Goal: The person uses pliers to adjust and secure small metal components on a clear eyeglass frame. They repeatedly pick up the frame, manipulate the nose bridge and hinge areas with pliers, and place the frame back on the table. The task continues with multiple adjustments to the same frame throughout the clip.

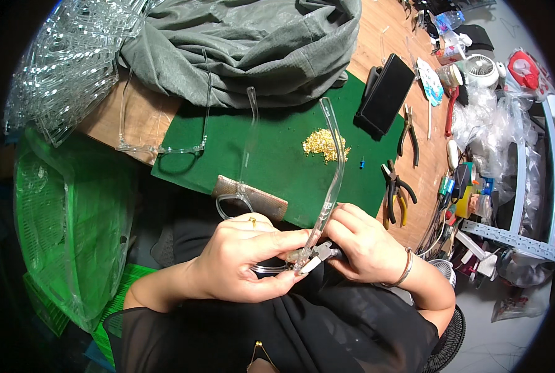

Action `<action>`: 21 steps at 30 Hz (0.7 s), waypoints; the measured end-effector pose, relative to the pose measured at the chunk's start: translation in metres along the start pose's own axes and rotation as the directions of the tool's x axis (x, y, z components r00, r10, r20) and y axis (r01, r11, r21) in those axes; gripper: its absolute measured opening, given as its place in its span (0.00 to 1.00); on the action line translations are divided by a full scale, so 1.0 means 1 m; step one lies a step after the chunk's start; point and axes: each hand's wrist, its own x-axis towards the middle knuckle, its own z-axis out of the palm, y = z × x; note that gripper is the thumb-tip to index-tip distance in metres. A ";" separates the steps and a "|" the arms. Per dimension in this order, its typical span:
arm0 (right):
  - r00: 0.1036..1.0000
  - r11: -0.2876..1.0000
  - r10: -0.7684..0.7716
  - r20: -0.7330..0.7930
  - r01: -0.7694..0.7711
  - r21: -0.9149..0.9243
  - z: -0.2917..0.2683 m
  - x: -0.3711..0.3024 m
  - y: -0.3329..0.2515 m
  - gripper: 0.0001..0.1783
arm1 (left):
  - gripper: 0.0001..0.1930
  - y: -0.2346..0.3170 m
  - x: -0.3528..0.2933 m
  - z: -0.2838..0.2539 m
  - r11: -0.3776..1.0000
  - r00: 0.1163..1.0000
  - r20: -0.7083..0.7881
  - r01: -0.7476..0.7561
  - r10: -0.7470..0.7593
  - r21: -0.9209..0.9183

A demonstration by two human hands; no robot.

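Note:
My left hand [243, 258], a ring on one finger, pinches a pair of clear eyeglass frames [331, 183] near a hinge. Both temples point away from me over the mat; part of the front is hidden behind my fingers. My right hand [364, 239], with a bangle at the wrist, is closed around the dark handles of pliers [322, 250]. The metal jaws of these pliers meet the frames at the hinge corner. Beyond my hands, a pile of tiny gold-coloured parts [324, 143] lies on the green mat [277, 161]. A textured block [262, 200] sits at its near edge.
Another clear frame [181, 150] rests at the left. Behind are a grey cloth [246, 50] and many stacked clear frames [72, 68]. A black phone [386, 93] and two more pliers [408, 137] lie right. A green basket [72, 217] stands at the left.

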 end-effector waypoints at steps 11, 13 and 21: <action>0.988 0.966 -0.064 -0.139 0.026 -0.258 0.023 -0.006 0.008 0.13 | 0.18 -0.004 0.002 -0.005 0.976 0.988 0.099 -0.134 0.118 0.172; 0.980 0.954 -0.075 -0.185 0.017 -0.300 0.026 -0.006 0.009 0.12 | 0.19 -0.004 0.003 -0.007 0.965 0.984 0.138 -0.145 0.117 0.218; 0.984 0.993 0.046 -0.171 -0.027 0.113 0.007 0.002 0.010 0.17 | 0.23 -0.003 0.009 -0.014 0.998 0.999 0.051 0.011 -0.015 0.063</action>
